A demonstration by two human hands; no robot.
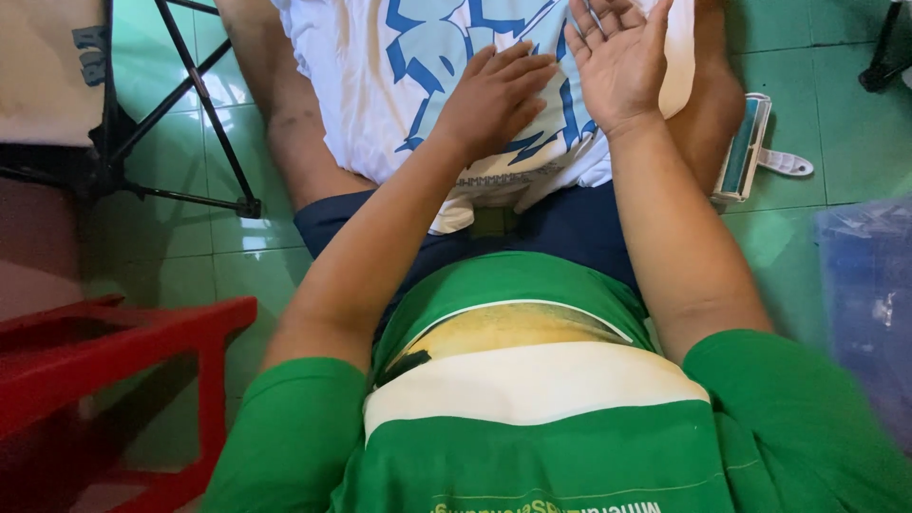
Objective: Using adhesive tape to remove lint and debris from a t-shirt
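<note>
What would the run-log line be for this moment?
left hand: flat on white blue-printed cloth shirt | right hand: open, palm up above shirt | lint roller: on green tiled floor

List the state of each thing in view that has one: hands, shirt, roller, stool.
Left hand: palm down, flat on the shirt, holding nothing.
Right hand: open, palm up, fingers spread, holding nothing.
White T-shirt with blue print: spread over the lap.
White-handled lint roller: lying on the green tile floor, untouched.
Red plastic stool: upright on the floor.
</note>
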